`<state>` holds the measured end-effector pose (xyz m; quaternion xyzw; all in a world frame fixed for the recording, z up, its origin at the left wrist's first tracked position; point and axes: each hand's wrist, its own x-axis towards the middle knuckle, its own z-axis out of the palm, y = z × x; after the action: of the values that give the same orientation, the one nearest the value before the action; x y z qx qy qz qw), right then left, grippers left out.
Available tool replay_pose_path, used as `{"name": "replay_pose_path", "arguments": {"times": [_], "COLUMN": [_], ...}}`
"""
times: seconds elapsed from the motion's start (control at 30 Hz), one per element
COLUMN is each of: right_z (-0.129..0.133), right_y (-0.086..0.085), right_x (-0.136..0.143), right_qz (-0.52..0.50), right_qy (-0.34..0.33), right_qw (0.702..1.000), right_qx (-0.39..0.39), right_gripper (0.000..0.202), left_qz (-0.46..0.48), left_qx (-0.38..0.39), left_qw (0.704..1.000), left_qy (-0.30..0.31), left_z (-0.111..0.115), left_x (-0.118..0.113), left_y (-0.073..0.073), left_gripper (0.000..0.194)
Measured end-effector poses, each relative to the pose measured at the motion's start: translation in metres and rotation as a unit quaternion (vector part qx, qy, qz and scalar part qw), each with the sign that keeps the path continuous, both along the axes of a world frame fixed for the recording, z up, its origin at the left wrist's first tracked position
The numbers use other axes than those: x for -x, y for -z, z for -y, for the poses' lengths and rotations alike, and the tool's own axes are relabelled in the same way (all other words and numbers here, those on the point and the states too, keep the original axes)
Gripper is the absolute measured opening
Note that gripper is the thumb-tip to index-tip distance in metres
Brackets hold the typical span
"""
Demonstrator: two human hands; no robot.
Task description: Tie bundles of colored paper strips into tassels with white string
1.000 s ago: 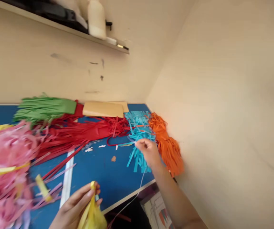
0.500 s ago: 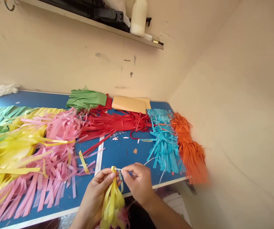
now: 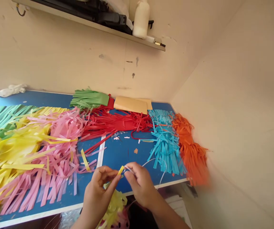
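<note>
Head view: yellow loop (image 3: pixel 121 170), one, pinched in left hand (image 3: pixel 99 187), near the tabletop's (image 3: pixel 118 149) front edge, long axis slanting up toward right hand (image 3: pixel 140 185). White string (image 3: pixel 129 169), one, pinched in right hand, just right of loop; contact unclear.

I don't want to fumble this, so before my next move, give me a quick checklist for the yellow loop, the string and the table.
1. Left hand pinching the yellow loop: ok.
2. Right hand gripping the pale string beside the loop: ok.
3. String passed through the loop: cannot tell, too small and partly behind fingers.
4. String free of knots: cannot tell, part is hidden.
5. Blue table free of loose scraps: not ok, a yellow strip lies there.
</note>
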<state>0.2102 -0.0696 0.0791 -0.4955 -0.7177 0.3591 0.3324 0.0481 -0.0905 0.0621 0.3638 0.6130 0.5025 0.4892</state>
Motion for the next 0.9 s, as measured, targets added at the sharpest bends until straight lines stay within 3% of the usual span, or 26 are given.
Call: {"name": "replay_pose_path", "arguments": {"times": [0.17,0.3,0.43,0.53,0.7,0.9], "right_z": [0.006,0.009,0.010,0.009,0.006,0.006], "right_y": [0.000,-0.006,-0.011,-0.013,-0.013,-0.015], "right_x": [-0.001,0.001,0.001,0.000,0.001,-0.006], "right_qz": [-0.068,-0.043,-0.044,-0.043,-0.015,0.065], "right_qy": [0.113,0.094,0.041,0.008,0.034,-0.056], "right_qw": [0.990,0.992,0.995,0.998,0.999,0.996], "right_qx": [-0.044,-0.075,-0.074,-0.055,-0.037,-0.003], "right_gripper": [0.027,0.028,0.024,0.023,0.030,0.025], "left_qz": [0.139,0.245,0.284,0.281,0.229,0.020], "left_qx": [0.046,0.105,0.131,0.126,0.094,0.008], "left_qw": [0.989,0.964,0.950,0.951,0.968,0.997], "left_qy": [-0.001,0.002,0.009,0.018,0.029,0.073], "left_z": [-0.004,-0.005,-0.004,-0.004,-0.003,0.004], "left_x": [-0.006,-0.009,-0.008,-0.007,-0.007,-0.006], "left_y": [-0.012,-0.013,-0.011,-0.011,-0.013,-0.006], "left_gripper": [0.044,0.043,0.042,0.040,0.038,0.023]}}
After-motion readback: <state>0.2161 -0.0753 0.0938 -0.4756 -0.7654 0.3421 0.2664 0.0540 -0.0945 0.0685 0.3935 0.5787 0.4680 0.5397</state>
